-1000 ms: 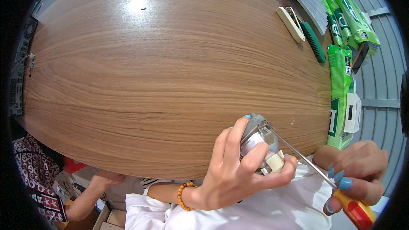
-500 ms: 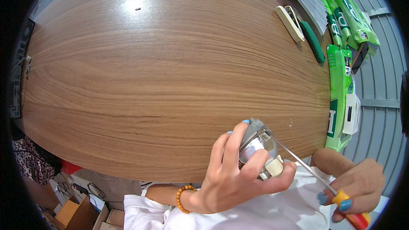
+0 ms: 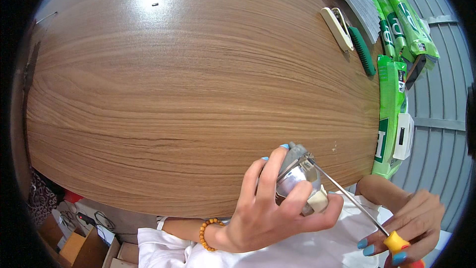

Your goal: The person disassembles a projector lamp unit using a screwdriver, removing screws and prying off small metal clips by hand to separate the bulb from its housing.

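A lamp unit (image 3: pixel 300 178) with a shiny rounded reflector, a grey frame and a cream block is in my left hand (image 3: pixel 263 216). Fingers spread around its far and left sides, while the thumb and palm side lie along its near side. My right hand (image 3: pixel 416 223) is closed around the yellow and red handle of a screwdriver (image 3: pixel 395 242). Its long metal shaft slants up to the left, and the tip meets the frame's edge at the lamp's upper right. Whether a screw sits under the tip is too small to tell.
A brown wood-grain table (image 3: pixel 188 89) stretches ahead, with a tiny dark piece (image 3: pixel 155 4) far off. At the right lie a cream stapler (image 3: pixel 337 29), a green ribbed strip (image 3: pixel 363 52), green paper packs (image 3: pixel 389 99) and a white box (image 3: pixel 404 136). An open carton (image 3: pixel 79 238) stands lower left.
My right hand's fingers have shifted on the screwdriver handle, which sits slightly lower in view. Its tip stays at the lamp frame. My left hand keeps its hold; the whole view has moved a little.
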Tool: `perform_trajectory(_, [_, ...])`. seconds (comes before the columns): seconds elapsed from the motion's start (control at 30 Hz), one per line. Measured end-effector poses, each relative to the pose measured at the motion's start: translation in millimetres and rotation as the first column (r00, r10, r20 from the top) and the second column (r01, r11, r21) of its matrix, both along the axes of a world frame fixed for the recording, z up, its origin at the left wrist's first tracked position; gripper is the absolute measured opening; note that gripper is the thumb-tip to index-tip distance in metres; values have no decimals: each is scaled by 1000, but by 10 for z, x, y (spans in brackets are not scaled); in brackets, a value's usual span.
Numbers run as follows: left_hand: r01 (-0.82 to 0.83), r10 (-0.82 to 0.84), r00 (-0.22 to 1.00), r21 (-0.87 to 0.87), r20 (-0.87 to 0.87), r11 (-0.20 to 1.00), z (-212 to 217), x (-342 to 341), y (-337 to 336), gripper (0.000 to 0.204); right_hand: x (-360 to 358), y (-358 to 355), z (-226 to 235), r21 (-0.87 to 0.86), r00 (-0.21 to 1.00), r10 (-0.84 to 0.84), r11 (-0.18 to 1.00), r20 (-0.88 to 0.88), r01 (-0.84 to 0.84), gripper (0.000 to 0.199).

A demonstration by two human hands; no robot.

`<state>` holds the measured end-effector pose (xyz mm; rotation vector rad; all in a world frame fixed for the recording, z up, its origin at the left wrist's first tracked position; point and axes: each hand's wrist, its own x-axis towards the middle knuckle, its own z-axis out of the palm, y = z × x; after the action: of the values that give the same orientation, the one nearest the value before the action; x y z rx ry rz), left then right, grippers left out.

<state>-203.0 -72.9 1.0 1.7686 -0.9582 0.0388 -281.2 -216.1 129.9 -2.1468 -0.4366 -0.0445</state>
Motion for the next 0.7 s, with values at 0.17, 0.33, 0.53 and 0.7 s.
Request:
perform_trajectory(0.17, [14, -13, 999, -35, 29, 999, 49, -7, -45, 40, -101, -101, 118, -165, 989, 149, 976, 27, -142, 24])
perform_trajectory(0.33, [12, -11, 1000, -55, 25, 998, 35, -29, -57, 42, -69, -1, -218, -129, 729, -51, 974, 683, 189, 25])
perform_trajectory(0.53, [10, -9, 1000, -54, 28, 998, 24, 12, -58, 43, -105, -112, -184, 72, 856, 22, 995, 516, -68, 22])
perform_trajectory(0.7, [-11, 14, 999, -75, 40, 997, 14, -3, -65, 46, -307, -81, -91, 67, 948, -77, 996, 308, 60, 12])
